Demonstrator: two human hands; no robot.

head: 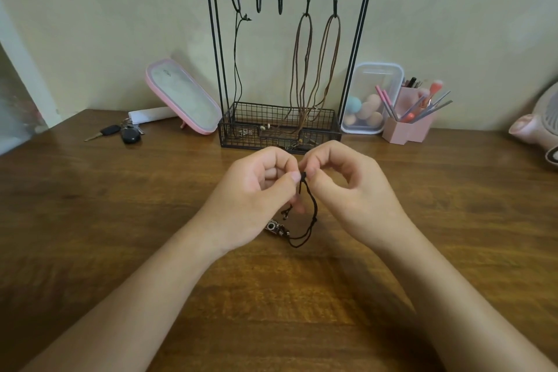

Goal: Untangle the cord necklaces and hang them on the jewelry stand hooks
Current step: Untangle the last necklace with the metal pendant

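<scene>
Left hand (256,190) and right hand (341,184) pinch the black cord necklace (308,205) with curled fingers, pendant hanging just above the table (90,220). Jewelry stand (290,69) behind holds 3 necklaces (2 brown, 1 dark).

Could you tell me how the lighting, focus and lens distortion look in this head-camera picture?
Head view: soft, even light, only faint shadows on the table; wide-angle bowing curves the jewelry stand posts; the black cord necklace is fairly sharp, while the pink object at the right edge is blurred.
</scene>
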